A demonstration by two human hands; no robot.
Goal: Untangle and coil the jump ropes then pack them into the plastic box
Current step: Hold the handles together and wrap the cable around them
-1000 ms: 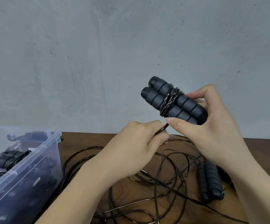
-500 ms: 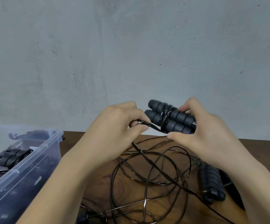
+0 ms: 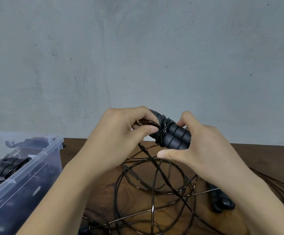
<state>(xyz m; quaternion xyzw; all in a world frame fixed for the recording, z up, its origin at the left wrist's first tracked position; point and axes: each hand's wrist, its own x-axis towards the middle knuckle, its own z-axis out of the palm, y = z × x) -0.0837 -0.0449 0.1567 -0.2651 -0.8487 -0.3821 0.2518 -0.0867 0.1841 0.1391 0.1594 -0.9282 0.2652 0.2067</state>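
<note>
Nearest the person, at the front edge of the brown wooden table [image 3: 256,155], a tangle of loose black cord [image 3: 152,208] lies in overlapping loops, some strands catching the light. Off to the left, at the table's end, stands the clear plastic box [image 3: 27,172], and inside it a coiled jump rope with dark handles [image 3: 7,164] lies near the close wall; more dark shapes sit deeper in, too murky to make out. Over on the right, partly hidden behind the forearm, a second pair of dark foam handles [image 3: 222,203] rests on the wood among the cords. Above the tangle, both hands are raised off the table. The right hand [image 3: 200,150] holds the pair of dark grey ribbed foam handles [image 3: 175,136] side by side, fingers curled over the far side and the thumb stretched out just beneath them. Several turns of thin black cord [image 3: 162,133] are wound round the middle of that bundle. The left hand [image 3: 121,138], close against the handles' free ends, pinches the cord between thumb and curled fingers, and from there a strand drops down into the loops below. Behind it all rises a mottled grey concrete wall [image 3: 138,56].
</note>
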